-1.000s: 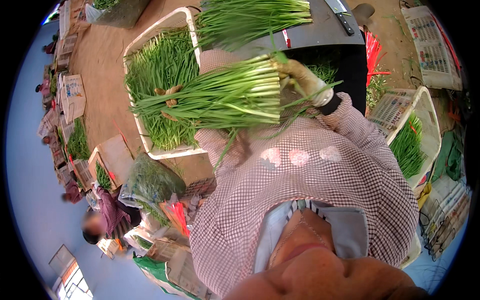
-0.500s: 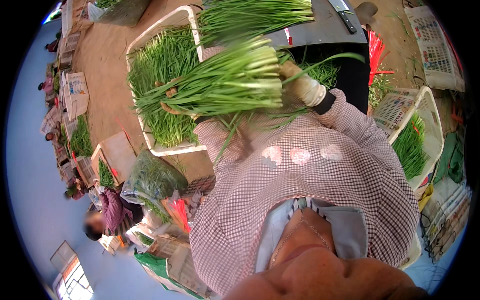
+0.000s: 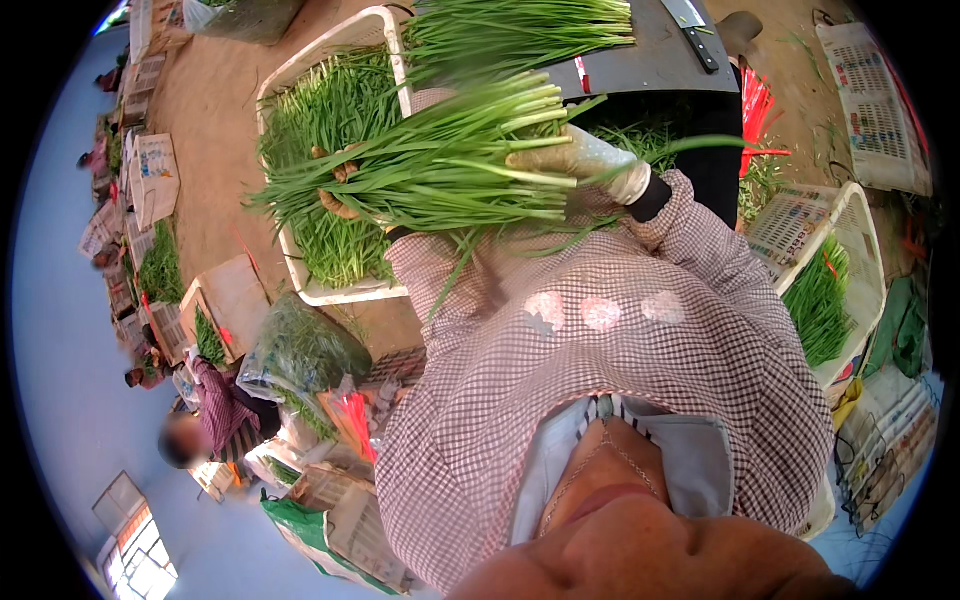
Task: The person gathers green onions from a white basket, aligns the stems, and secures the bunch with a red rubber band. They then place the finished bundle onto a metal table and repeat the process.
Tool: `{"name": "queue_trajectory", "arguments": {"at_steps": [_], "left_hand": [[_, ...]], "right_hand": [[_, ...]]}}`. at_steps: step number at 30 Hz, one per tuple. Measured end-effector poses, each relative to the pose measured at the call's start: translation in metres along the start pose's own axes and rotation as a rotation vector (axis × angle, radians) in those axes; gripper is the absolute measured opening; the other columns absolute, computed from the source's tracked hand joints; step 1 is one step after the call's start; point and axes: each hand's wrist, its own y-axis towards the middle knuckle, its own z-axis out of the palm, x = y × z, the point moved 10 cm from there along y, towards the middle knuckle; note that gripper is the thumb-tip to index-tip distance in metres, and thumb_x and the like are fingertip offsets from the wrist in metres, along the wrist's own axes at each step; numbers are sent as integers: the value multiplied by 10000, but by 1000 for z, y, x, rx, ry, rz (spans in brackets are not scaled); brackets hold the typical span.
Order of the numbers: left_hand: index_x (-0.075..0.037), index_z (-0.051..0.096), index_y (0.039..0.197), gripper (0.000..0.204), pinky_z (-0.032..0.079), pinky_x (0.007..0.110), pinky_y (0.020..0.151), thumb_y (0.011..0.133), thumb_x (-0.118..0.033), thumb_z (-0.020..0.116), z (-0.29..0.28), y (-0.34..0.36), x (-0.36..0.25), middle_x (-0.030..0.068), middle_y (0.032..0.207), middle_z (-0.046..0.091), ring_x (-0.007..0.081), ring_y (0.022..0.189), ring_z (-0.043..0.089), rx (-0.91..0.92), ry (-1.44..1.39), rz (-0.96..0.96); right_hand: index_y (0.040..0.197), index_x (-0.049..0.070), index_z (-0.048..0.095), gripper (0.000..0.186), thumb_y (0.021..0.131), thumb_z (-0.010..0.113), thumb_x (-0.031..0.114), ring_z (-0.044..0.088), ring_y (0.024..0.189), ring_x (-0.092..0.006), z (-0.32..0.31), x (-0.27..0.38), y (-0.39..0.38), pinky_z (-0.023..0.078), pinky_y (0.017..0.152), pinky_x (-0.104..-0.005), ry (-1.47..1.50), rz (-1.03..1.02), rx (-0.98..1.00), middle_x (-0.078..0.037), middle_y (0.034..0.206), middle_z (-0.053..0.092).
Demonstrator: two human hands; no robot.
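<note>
A thick bunch of garlic chives (image 3: pixel 440 170) lies level across the front of me, its pale stem ends to the right and its green leaves to the left. My left hand (image 3: pixel 338 185), in a brownish glove, is wrapped round the leafy part from below; only its curled fingers show. In a pale, soiled glove, my right hand (image 3: pixel 590 163) has its fingers pressed together among the stems near the pale ends. Its fingertips are partly hidden there. The stem ends stick out unevenly around it. Behind the bunch stands a white plastic crate (image 3: pixel 393 60) filled with more chives.
A dark board (image 3: pixel 655 65) beyond the bunch carries another pile of chives (image 3: pixel 520 35), a black-handled knife (image 3: pixel 700 48) and a red-and-white pen-like item (image 3: pixel 582 75). Red ties (image 3: pixel 757 110) hang at its right. Another crate (image 3: pixel 868 270) stands at right; a person (image 3: pixel 225 405) works at far left.
My right hand has moved left from the stem ends in among the stems. The ends, fairly even before, now stick out at different lengths. My left hand keeps its hold.
</note>
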Motion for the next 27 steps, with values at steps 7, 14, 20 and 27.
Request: {"name": "queue_trajectory", "arguments": {"at_steps": [7,14,20,27], "left_hand": [[-52,390,1475,596,464,536,1007,957,-341,450,-35,-19,-21,122,1086,626,258,1020,612,-120,-5,-16],[-48,366,1485,596,411,591,1065,960,-309,475,-35,-21,-10,105,1062,650,278,1062,645,-18,-167,-166],[-2,363,1472,591,536,533,973,960,-280,461,-41,-30,-38,123,916,702,263,936,709,-113,45,16],[10,370,1466,597,562,498,905,964,-301,462,-29,-7,-37,157,1066,658,276,938,673,-165,169,30]], "right_hand": [[1221,26,603,303,942,652,133,653,1027,-164,-21,-8,-23,557,907,-292,401,-313,-140,-87,1136,668],[995,50,605,138,983,571,183,589,728,-163,-46,-6,-56,531,758,-329,823,-440,-154,-74,907,605],[1191,18,628,455,952,626,405,644,1027,-193,-73,-27,-51,515,945,-364,-38,-51,-141,-124,1136,654],[1259,-6,602,559,858,768,347,617,1067,-194,11,-11,4,500,934,-325,109,-78,-107,-112,1166,667]]}}
